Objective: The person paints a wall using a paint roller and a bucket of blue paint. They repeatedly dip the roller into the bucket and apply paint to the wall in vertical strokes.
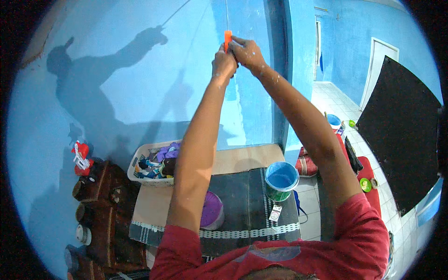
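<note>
Both arms are raised before a blue wall point(147, 87). An orange handle point(228, 36), joined to a thin rod that runs up out of the frame, is gripped low down by my left hand point(225, 64). My right hand point(247, 52) is close against the handle's right side, with its fingers on it; paint specks mark its skin. The rod's upper end is out of view. Lower down, an open bucket of blue paint point(281, 176) rests on a dark patterned cloth beside a small white packet point(275, 213).
A white basket of clothes point(154, 180) and a purple-lidded tub point(212, 210) are below my left arm. Dark wooden furniture point(101, 217) stands at the left. On the right are a black panel point(402, 136), a second paint bucket point(333, 121) and a green dish point(365, 185).
</note>
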{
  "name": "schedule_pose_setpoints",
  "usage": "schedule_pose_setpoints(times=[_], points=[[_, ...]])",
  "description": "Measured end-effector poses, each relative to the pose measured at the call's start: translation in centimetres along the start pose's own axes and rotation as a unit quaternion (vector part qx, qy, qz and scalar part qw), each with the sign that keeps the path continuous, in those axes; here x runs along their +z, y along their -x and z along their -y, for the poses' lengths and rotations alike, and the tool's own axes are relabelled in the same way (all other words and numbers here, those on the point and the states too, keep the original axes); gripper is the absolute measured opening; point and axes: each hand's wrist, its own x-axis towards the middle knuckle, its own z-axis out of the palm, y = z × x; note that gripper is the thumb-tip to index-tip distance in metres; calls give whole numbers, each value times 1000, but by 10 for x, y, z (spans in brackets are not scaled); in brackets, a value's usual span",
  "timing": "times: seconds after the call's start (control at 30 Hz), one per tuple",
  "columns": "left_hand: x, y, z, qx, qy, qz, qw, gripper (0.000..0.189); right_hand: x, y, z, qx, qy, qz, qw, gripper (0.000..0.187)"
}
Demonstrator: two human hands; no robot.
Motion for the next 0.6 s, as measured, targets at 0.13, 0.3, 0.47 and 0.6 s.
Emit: schedule_pose_setpoints(times=[0.13, 0.3, 0.47, 0.6], points=[[-9, -36, -50, -19, 62, 37, 997, 47, -21, -48, 16, -34, 2, 5, 999, 54], [-10, -72, -96, 2, 154, 46, 987, 24, -48, -93, 50, 13, -19, 41, 999, 50], [-3, -108, -123, 15, 158, 43, 986, 24, -68, -128, 59, 14, -25, 34, 999, 50], [21, -97, -123, -1, 185, 39, 982, 25, -85, -135, 28, 30, -149, 101, 983, 49]])
